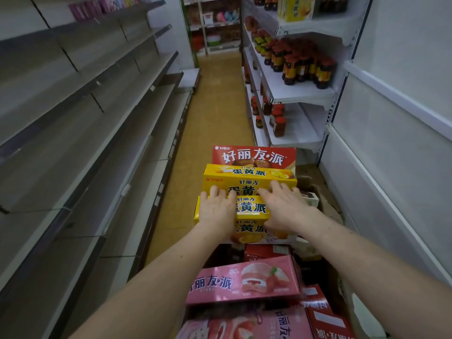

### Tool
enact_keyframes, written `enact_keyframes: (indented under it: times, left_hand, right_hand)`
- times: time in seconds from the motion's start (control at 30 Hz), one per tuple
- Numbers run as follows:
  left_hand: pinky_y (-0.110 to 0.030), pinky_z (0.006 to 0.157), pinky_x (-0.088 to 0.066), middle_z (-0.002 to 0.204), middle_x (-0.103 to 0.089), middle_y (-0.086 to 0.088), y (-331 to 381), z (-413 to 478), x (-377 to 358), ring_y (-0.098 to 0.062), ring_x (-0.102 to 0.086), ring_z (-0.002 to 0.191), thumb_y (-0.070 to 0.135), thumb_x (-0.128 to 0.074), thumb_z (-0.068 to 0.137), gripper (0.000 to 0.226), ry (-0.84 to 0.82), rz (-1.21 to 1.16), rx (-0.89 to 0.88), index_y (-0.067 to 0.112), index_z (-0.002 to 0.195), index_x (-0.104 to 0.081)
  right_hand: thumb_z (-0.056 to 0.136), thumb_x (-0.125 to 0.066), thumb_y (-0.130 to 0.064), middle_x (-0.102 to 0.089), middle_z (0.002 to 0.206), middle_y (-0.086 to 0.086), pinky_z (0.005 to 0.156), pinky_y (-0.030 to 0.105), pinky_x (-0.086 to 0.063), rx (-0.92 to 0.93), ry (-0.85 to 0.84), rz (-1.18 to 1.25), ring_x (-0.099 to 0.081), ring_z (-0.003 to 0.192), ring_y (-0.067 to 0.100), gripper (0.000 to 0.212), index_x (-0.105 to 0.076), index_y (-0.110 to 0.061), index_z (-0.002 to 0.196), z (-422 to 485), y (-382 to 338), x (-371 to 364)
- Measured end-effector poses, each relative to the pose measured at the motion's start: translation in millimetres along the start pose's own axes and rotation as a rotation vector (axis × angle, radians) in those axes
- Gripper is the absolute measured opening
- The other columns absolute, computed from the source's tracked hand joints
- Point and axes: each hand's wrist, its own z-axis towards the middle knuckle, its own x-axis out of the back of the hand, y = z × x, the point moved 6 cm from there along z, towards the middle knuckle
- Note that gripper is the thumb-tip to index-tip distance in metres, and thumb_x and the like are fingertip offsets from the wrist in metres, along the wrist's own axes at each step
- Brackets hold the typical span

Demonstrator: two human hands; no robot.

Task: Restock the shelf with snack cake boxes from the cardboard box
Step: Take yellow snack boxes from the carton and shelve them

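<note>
Several yellow snack cake boxes (247,185) are stacked in front of me, with a red snack cake box (253,155) standing behind them. My left hand (216,210) presses on the left end of the yellow stack. My right hand (285,206) lies across its right side, fingers spread over the top boxes. Below my arms lie pink snack cake boxes (244,282) and more red ones (330,324), piled in the cardboard box (329,209), whose brown flap shows at the right.
Long bare grey shelves (102,123) run along my left. On the right, white shelves (300,94) carry dark bottles with red caps (300,62) and jars. A narrow tan-floored aisle (215,113) leads to more stocked shelving at the far end.
</note>
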Motion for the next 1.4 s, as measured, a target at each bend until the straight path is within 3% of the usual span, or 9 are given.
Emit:
enact_keyframes:
  times: [0.27,0.5,0.7,1.03,1.4]
  left_hand:
    - [-0.061,0.113,-0.018,0.137,-0.041,-0.001,-21,-23,11,-0.026,-0.033,0.133,0.05,-0.072,0.078,0.082,-0.081,-0.181,0.023,0.027,0.145,-0.03]
    - [-0.056,0.108,-0.03,0.133,-0.04,-0.002,-80,-57,47,-0.024,-0.035,0.128,0.051,-0.073,0.074,0.086,-0.06,-0.25,0.11,0.029,0.145,-0.03]
    - [-0.054,0.107,-0.032,0.132,-0.042,-0.002,-145,-116,72,-0.023,-0.037,0.127,0.049,-0.074,0.074,0.086,0.013,-0.273,0.249,0.029,0.146,-0.031]
    - [-0.051,0.108,-0.028,0.13,-0.042,0.0,-255,-274,113,-0.021,-0.036,0.125,0.047,-0.071,0.077,0.079,0.121,-0.261,0.513,0.033,0.144,-0.031]
    - [-0.051,0.108,-0.026,0.133,-0.041,-0.001,-329,-522,164,-0.022,-0.035,0.128,0.046,-0.072,0.076,0.081,0.259,-0.177,0.799,0.033,0.145,-0.032]
  right_hand:
    - [0.079,-0.071,-0.038,-0.041,0.141,0.004,0.107,0.048,-0.032,0.089,-0.033,-0.017,-0.038,0.131,0.026,0.083,-0.025,-0.021,0.146,-5,-13,7]
    - [0.079,-0.067,-0.047,-0.04,0.14,0.003,0.108,0.045,-0.032,0.234,0.033,0.018,-0.038,0.13,0.024,0.084,-0.023,-0.025,0.148,-13,-58,57]
    - [0.08,-0.066,-0.05,-0.04,0.139,0.005,0.107,0.045,-0.03,0.383,0.114,-0.013,-0.038,0.129,0.026,0.087,-0.02,-0.025,0.149,-22,-134,97]
    - [0.081,-0.064,-0.053,-0.044,0.134,0.003,0.105,0.042,-0.032,0.71,0.261,-0.013,-0.041,0.124,0.021,0.083,-0.022,-0.027,0.148,-80,-292,153]
    - [0.083,-0.062,-0.055,-0.043,0.138,0.002,0.106,0.04,-0.032,1.058,0.422,-0.009,-0.041,0.124,0.02,0.084,-0.018,-0.028,0.149,-229,-478,206]
